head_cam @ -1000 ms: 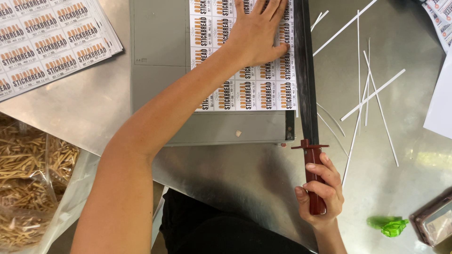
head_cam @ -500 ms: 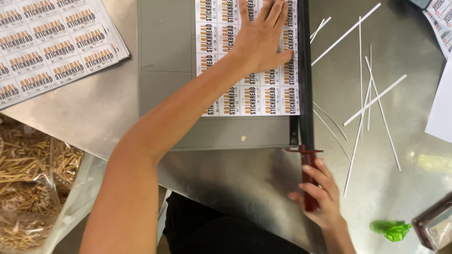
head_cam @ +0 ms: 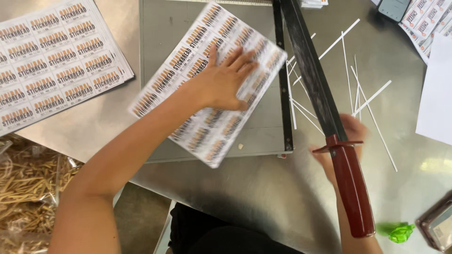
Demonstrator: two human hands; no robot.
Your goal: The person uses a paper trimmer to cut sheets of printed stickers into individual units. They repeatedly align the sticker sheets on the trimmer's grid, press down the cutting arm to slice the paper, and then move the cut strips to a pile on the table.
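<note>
On cutter bed: blurred, skewed label sheet under flat, spread left hand; right hand's grip unclear.

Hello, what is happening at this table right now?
A person is working at a paper cutter on a metal table. The left hand lies flat on a sheet of printed labels, which sits turned at an angle on the cutter bed. The right hand is under the raised blade arm, by its dark red handle. Thin white paper strips lie beside the cutter.
</note>
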